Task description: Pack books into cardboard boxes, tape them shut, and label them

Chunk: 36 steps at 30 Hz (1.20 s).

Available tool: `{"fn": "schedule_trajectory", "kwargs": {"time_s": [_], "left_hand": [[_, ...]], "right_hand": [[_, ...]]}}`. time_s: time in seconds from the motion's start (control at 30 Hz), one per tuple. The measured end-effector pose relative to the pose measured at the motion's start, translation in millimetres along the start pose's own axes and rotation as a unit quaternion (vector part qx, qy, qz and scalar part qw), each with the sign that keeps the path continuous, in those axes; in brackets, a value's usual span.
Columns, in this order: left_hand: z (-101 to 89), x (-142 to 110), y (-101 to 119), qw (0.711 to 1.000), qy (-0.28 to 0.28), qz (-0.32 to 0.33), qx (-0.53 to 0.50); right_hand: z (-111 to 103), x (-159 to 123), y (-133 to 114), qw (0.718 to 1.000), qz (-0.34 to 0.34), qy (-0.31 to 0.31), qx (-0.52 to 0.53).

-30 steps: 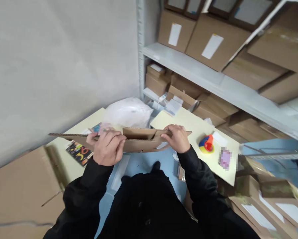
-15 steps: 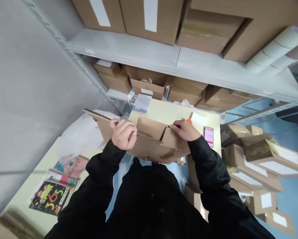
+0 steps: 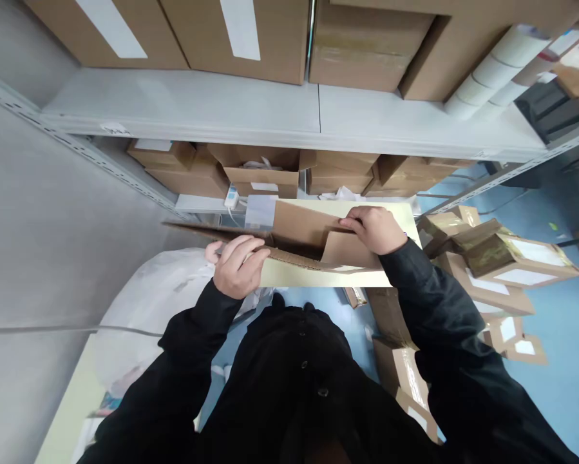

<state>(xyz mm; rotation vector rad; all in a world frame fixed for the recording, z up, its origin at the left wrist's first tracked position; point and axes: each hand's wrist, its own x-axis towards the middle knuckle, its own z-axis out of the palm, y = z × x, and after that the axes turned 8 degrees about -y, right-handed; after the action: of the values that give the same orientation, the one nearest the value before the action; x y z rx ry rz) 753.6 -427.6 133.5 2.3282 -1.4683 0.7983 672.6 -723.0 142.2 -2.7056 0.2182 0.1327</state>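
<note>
A flat brown cardboard box (image 3: 301, 237) is held in the air over a pale yellow table (image 3: 318, 276), partly unfolded with a flap hanging at its right. My left hand (image 3: 237, 264) is closed on the box's near left edge, fingers curled over it. My right hand (image 3: 373, 227) is closed on the top right part, pinching the fold. Both arms wear black sleeves.
A grey metal shelf (image 3: 250, 116) carries large taped cartons above and smaller open cartons (image 3: 260, 169) below. A white plastic bag (image 3: 154, 303) lies at the left by the wall. Several small labelled boxes (image 3: 502, 264) are piled on the blue floor at the right.
My view has swung right and up toward the shelf. The box has been turned flatter and lifted over the table, and both hands stayed on it. The books and the phone have left view.
</note>
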Motion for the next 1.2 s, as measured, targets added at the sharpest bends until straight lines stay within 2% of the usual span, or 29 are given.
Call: {"fn": "schedule_trajectory", "kwargs": {"time_s": [0.07,0.2,0.3,0.4,0.53,0.63,0.7,0.77,0.93,1.0,1.07,1.13,1.2], "left_hand": [[7.6,-1.6,-10.9,1.000,0.006,0.007,0.005],[12.4,-0.9,-30.9,0.989,-0.090,0.077,-0.085],[8.0,2.3,-33.7,0.977,-0.121,0.111,-0.135],[2.5,4.8,-19.5,0.967,-0.150,0.112,-0.173],[3.4,9.3,15.1,0.963,-0.195,0.086,-0.162],[11.6,16.6,36.4,0.969,-0.209,0.039,-0.129],[17.9,21.6,44.7,0.972,-0.210,-0.002,-0.107],[23.0,24.7,50.1,0.975,-0.201,-0.032,-0.088],[25.9,26.6,65.4,0.976,-0.186,-0.086,-0.073],[20.5,29.3,68.9,0.971,-0.190,-0.107,-0.098],[9.9,33.1,63.9,0.968,-0.184,-0.124,-0.121],[-4.0,35.7,47.2,0.965,-0.186,-0.159,-0.093],[-16.5,35.0,20.8,0.942,-0.237,-0.240,-0.007]], "right_hand": [[-2.3,8.6,1.8,1.000,0.010,-0.004,-0.005],[-3.0,21.4,5.8,0.999,0.026,-0.019,0.003],[-0.8,29.3,3.3,1.000,0.000,-0.021,-0.002],[3.0,41.4,1.7,0.999,-0.030,-0.014,-0.027],[5.1,68.1,8.9,0.993,-0.091,-0.023,-0.075],[3.5,86.9,11.3,0.983,-0.143,-0.044,-0.110],[3.0,90.0,7.5,0.979,-0.150,-0.050,-0.127],[4.0,82.1,1.1,0.983,-0.111,-0.045,-0.141],[7.0,33.6,-7.9,0.985,0.123,-0.015,-0.119],[4.8,18.9,-6.8,0.980,0.177,-0.023,-0.091],[1.0,12.2,-4.8,0.976,0.195,-0.057,-0.072],[-2.6,11.8,-2.2,0.976,0.188,-0.087,-0.070],[-4.8,14.6,1.6,0.980,0.164,-0.093,-0.067]]}}
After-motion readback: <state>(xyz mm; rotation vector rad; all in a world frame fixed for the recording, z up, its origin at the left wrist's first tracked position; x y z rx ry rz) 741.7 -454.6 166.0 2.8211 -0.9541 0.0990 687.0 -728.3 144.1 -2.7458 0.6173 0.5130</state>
